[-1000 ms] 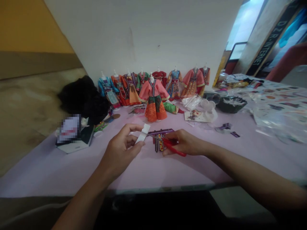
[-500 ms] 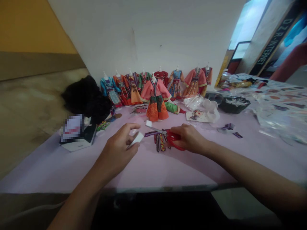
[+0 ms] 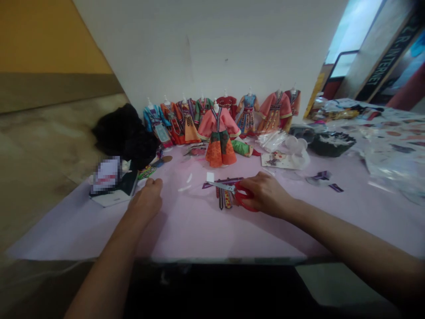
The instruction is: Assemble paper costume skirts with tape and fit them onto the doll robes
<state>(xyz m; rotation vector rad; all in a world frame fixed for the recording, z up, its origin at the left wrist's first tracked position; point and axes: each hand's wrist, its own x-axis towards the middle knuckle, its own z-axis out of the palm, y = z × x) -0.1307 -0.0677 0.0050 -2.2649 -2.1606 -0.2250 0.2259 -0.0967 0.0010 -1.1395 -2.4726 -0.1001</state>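
Observation:
My right hand is closed round the red handles of the scissors, whose blades point left over a purple patterned strip. Several patterned ribbon strips lie under and beside the blades. A small white piece lies just behind the blade tips. My left hand is at the left, near the notebook and a colourful packet; its fingers are curled, and anything in them is hidden. Behind the scissors stands a small pink and orange dress on a stand.
More small dresses line the wall. At the left are a black cloth and a notebook. To the right are a dark bowl, clear plastic, a printed card and purple scraps.
My left hand has moved left, away from the scissors, and the white piece it held is no longer visible in it. White bits now show on the table. The view has shifted slightly.

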